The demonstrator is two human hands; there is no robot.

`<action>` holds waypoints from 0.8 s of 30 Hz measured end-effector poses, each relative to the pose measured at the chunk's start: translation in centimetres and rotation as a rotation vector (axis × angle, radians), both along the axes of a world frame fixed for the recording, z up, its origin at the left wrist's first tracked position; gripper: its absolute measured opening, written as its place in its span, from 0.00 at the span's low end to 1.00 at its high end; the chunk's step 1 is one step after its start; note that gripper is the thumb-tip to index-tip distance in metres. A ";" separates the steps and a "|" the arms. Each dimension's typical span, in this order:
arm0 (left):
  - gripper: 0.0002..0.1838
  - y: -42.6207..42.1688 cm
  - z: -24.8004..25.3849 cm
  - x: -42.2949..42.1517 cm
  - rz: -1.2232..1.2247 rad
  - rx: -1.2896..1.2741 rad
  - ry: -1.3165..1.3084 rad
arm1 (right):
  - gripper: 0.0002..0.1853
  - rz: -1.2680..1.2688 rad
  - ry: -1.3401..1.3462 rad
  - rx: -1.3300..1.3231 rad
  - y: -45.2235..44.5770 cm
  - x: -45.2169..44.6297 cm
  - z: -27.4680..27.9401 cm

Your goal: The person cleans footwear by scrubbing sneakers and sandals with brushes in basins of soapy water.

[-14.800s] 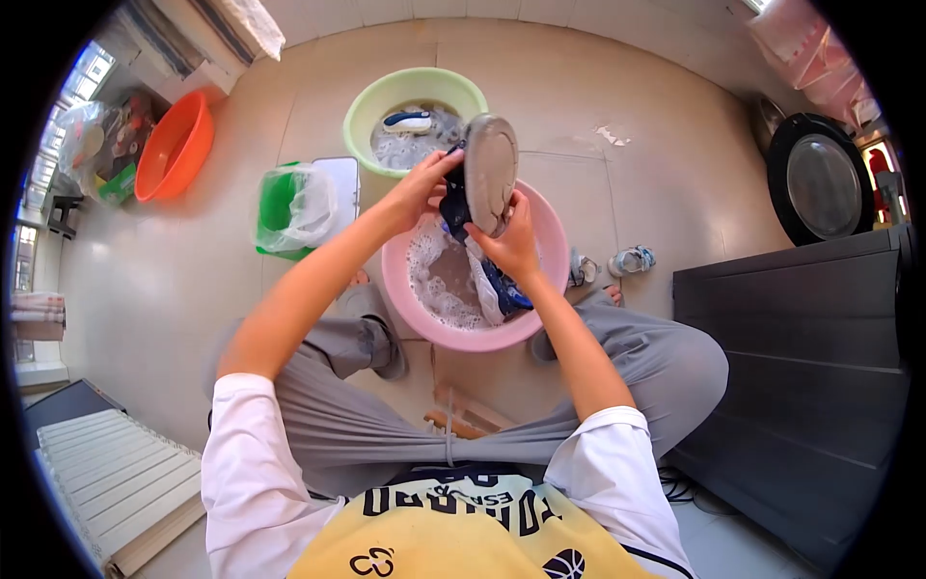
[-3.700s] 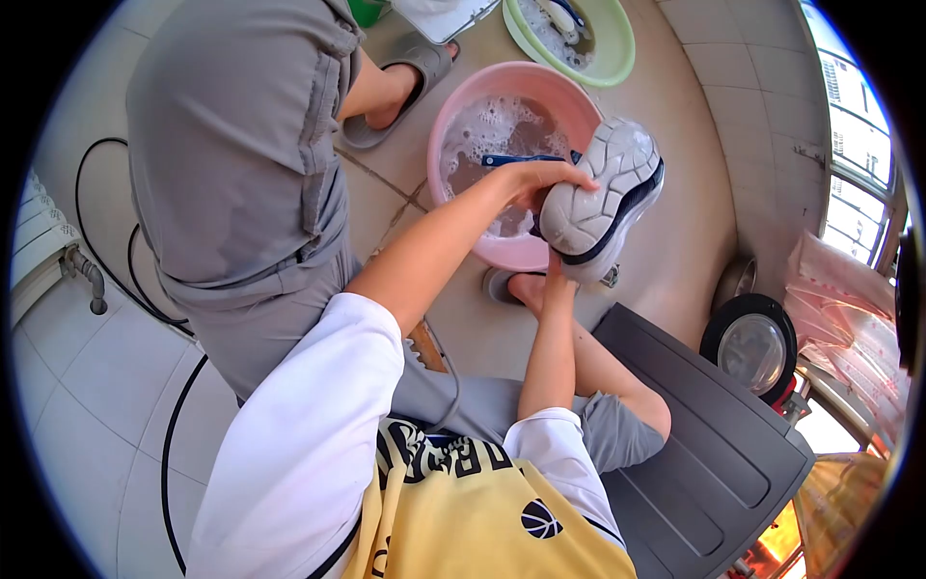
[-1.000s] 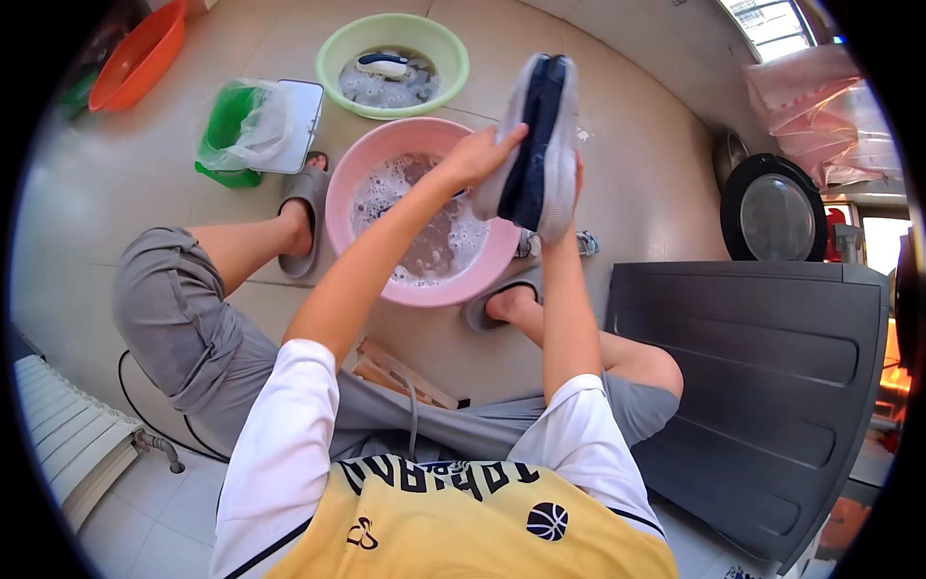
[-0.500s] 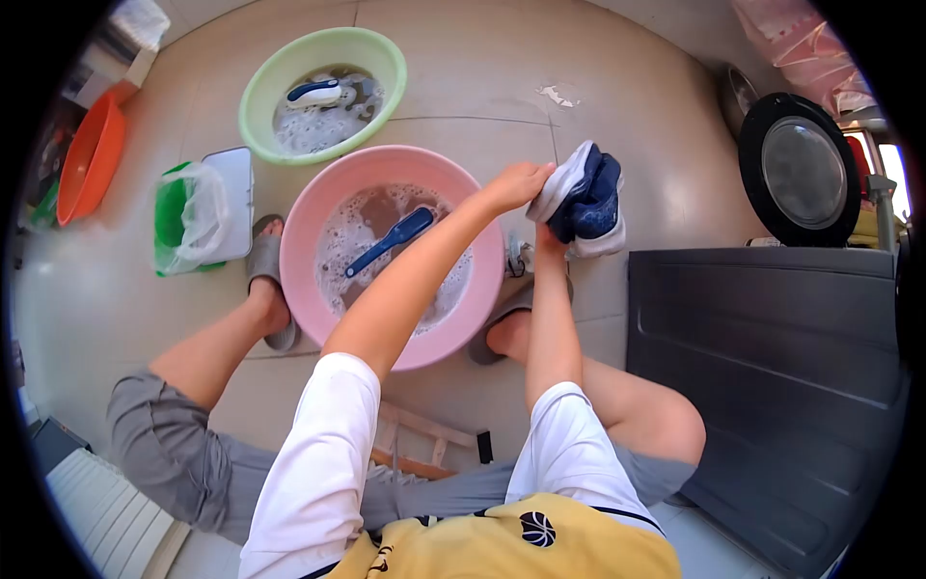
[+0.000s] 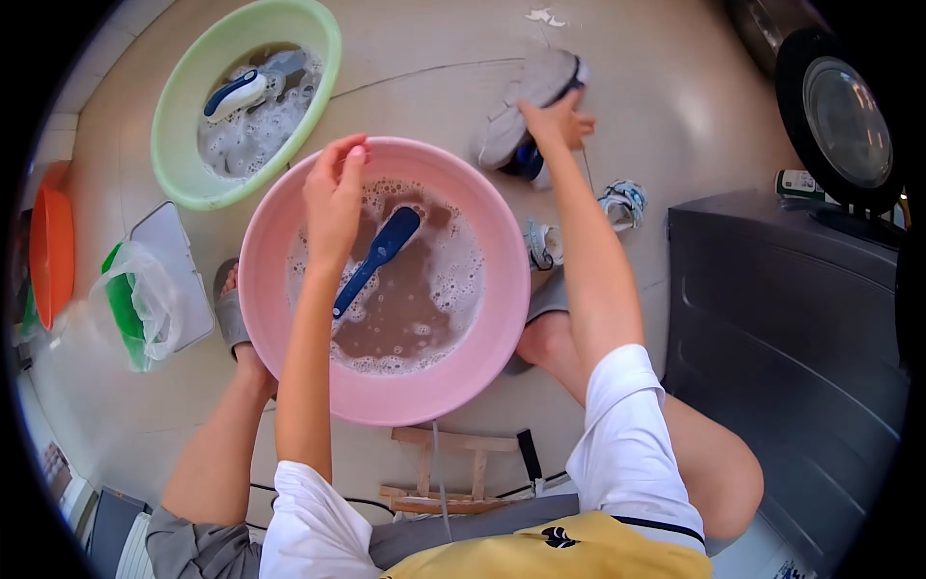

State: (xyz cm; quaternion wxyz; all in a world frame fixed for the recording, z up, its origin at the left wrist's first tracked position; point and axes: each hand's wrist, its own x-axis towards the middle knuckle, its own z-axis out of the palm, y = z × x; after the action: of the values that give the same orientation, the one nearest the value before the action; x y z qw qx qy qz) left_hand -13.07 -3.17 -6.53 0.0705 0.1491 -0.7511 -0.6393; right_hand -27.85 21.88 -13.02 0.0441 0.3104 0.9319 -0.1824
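Note:
A pair of shoes [image 5: 503, 133], grey-white with navy parts, rests on the floor beyond the pink basin and is partly blurred. My right hand [image 5: 557, 121] is over the shoes, its fingers apart and its thumb against one of them. My left hand [image 5: 333, 198] hovers at the left inner side of the pink basin [image 5: 260, 289], fingers loosely bent and holding nothing. In that basin a navy brush [image 5: 376, 261] lies slanted in murky, foamy water. A white-and-navy brush [image 5: 236, 95] sits in the suds of the light green basin [image 5: 178, 164].
Patterned sandals [image 5: 622, 205] stand on the floor right of the pink basin. A dark grey appliance [image 5: 772, 318] borders the right side. At left are a green container with a plastic bag [image 5: 154, 299] and an orange basin [image 5: 50, 251]. A low wooden stool [image 5: 463, 442] is below.
The shoes, held up by both hands before, are now down on the floor farther forward. My left hand has moved left to the pink basin. The camera view has shifted.

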 end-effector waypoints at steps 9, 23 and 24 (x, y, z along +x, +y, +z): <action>0.10 8.0 4.9 5.3 -0.390 -0.462 0.257 | 0.39 0.297 0.087 0.001 6.9 3.3 2.8; 0.11 0.0 5.7 9.3 -0.308 -0.484 -0.023 | 0.11 0.311 -0.340 -0.316 8.3 16.8 2.4; 0.11 0.1 6.3 10.1 -0.293 -0.441 0.012 | 0.11 0.312 -0.327 -0.310 8.5 16.7 3.1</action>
State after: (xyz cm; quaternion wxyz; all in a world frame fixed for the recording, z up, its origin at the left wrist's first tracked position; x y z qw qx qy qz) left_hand -2.97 -3.06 -0.23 0.0124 0.0158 -0.8853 -0.4646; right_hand -11.18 30.41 -9.90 0.2686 0.1780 0.9099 -0.2611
